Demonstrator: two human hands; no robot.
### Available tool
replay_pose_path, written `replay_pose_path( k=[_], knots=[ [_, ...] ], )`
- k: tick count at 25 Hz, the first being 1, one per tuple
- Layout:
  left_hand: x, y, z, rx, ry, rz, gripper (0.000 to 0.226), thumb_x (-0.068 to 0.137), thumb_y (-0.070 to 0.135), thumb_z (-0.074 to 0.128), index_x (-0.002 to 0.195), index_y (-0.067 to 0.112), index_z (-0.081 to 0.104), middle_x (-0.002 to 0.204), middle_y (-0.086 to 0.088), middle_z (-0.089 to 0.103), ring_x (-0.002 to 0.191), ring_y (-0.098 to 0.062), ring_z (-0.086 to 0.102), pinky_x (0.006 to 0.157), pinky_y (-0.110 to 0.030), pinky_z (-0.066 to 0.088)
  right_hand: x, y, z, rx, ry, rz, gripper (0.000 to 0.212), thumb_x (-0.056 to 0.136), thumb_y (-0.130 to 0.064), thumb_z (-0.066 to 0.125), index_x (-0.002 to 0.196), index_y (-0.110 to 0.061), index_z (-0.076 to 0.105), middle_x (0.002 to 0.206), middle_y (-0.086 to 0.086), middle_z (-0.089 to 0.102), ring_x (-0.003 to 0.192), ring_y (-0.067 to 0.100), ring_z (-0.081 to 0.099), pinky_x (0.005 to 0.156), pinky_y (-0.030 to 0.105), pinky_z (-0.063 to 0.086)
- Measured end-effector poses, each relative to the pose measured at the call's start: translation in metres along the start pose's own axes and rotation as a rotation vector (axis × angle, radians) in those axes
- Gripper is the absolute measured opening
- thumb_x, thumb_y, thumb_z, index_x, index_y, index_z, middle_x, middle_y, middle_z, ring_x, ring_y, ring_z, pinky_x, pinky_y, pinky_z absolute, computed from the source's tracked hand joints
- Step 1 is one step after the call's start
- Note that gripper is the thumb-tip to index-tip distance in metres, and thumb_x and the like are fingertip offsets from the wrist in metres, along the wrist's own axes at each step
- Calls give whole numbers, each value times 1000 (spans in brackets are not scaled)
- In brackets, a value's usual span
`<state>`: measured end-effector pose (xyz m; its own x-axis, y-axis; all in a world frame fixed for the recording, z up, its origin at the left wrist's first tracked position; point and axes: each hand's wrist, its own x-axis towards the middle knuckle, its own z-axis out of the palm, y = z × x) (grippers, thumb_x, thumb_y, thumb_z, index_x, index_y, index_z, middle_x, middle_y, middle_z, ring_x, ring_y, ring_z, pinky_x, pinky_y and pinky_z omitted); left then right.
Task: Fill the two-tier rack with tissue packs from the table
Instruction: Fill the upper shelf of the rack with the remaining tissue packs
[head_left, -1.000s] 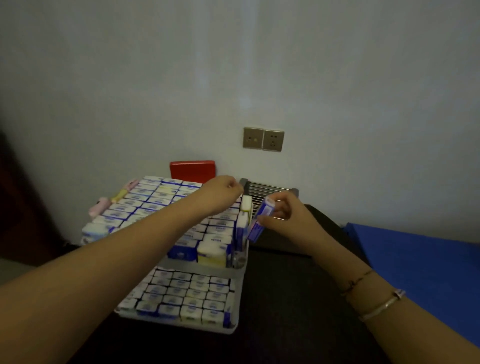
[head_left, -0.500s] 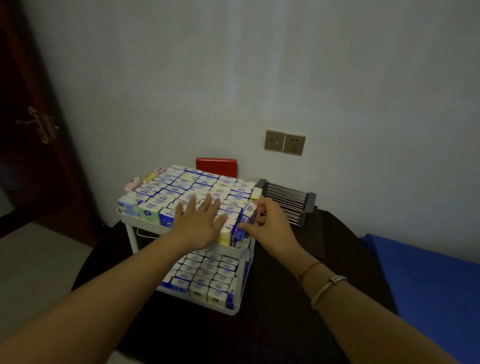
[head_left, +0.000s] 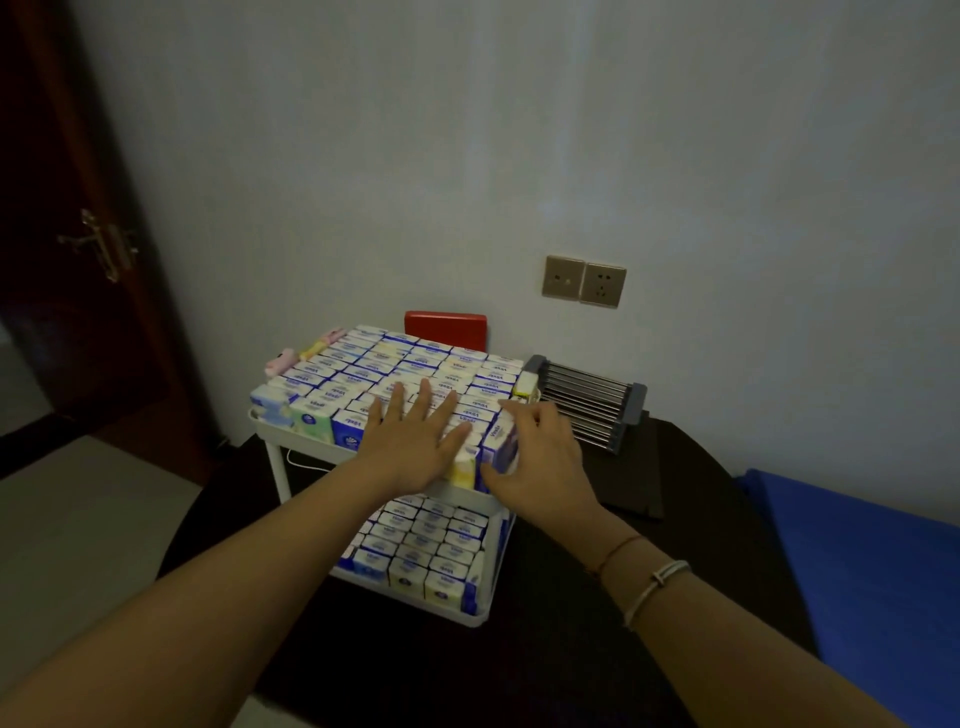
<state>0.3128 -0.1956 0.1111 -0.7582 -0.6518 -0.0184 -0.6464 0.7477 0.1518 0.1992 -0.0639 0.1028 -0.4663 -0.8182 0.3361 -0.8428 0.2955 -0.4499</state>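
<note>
"Vinda" (upside down) on tissue packs (head_left: 332, 402)
</note>
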Motion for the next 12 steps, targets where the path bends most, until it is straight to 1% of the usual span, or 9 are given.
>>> replay_pose_path(
  k=[1, 3, 5, 7, 8, 9, 10, 11, 12],
  knots=[
    [-3, -2, 0, -51, 25, 17, 61, 96, 57, 13, 150, 33, -4, 159, -3, -11, 144, -28, -17, 114, -48, -13, 2, 1, -4, 90, 12, 26, 64, 82, -35, 64, 138, -25, 35, 135, 1, 34, 126, 18, 31, 105, 40, 34],
    [-11, -7, 2, -191, 155, 40, 58, 98, 52, 20, 151, 31, 7, 160, 0, -2, 145, -21, -16, 112, -44, -18, 12, 13, -7, 320, 93, 136, 53, 84, -29, 64, 132, -24, 41, 132, 1, 39, 125, 18, 36, 105, 41, 37],
    [-24, -12, 9, -265, 279, 16, 56, 98, 49, 27, 150, 33, 13, 160, 5, 0, 144, -18, -18, 110, -44, -22, 28, 28, -7, 546, 116, 385, 50, 86, -29, 63, 130, -19, 42, 134, 6, 41, 124, 22, 41, 103, 38, 40],
    [-34, -15, 15, -313, 264, -63, 57, 97, 52, 30, 149, 39, 12, 159, 8, -6, 143, -20, -24, 109, -50, -22, 40, 32, -4, 740, -25, 676, 63, 89, -34, 60, 140, -12, 30, 141, 12, 40, 125, 28, 43, 98, 38, 40],
    [-37, -15, 17, -342, 232, -111, 58, 95, 54, 32, 148, 43, 11, 159, 9, -11, 141, -22, -27, 108, -54, -21, 42, 30, 1, 854, -111, 781, 67, 90, -35, 58, 144, -10, 26, 139, 14, 43, 124, 30, 46, 92, 37, 43],
    [-40, -15, 18, -367, 216, -155, 58, 94, 57, 34, 146, 46, 12, 158, 9, -14, 139, -25, -31, 108, -57, -19, 42, 27, 5, 992, -174, 839, 64, 91, -32, 56, 143, -7, 29, 132, 17, 50, 117, 30, 52, 83, 35, 47],
    [-43, -13, 18, -388, 218, -194, 58, 92, 59, 36, 145, 48, 14, 157, 10, -18, 138, -27, -34, 107, -60, -17, 41, 23, 9, 1123, -199, 859, 54, 93, -27, 54, 139, -3, 36, 120, 17, 57, 106, 29, 58, 74, 33, 49],
    [-45, -10, 18, -418, 223, -232, 59, 91, 61, 37, 144, 49, 15, 156, 10, -21, 137, -29, -36, 107, -61, -15, 40, 21, 14, 1220, -192, 857, 45, 95, -21, 52, 134, 0, 43, 109, 17, 61, 94, 28, 61, 66, 33, 49],
    [-47, -7, 18, -469, 215, -268, 61, 89, 63, 39, 144, 49, 16, 155, 10, -24, 137, -31, -35, 108, -63, -12, 38, 20, 18, 1274, -177, 864, 40, 95, -15, 49, 131, 2, 46, 104, 17, 63, 87, 26, 62, 64, 34, 50]
  ],
)
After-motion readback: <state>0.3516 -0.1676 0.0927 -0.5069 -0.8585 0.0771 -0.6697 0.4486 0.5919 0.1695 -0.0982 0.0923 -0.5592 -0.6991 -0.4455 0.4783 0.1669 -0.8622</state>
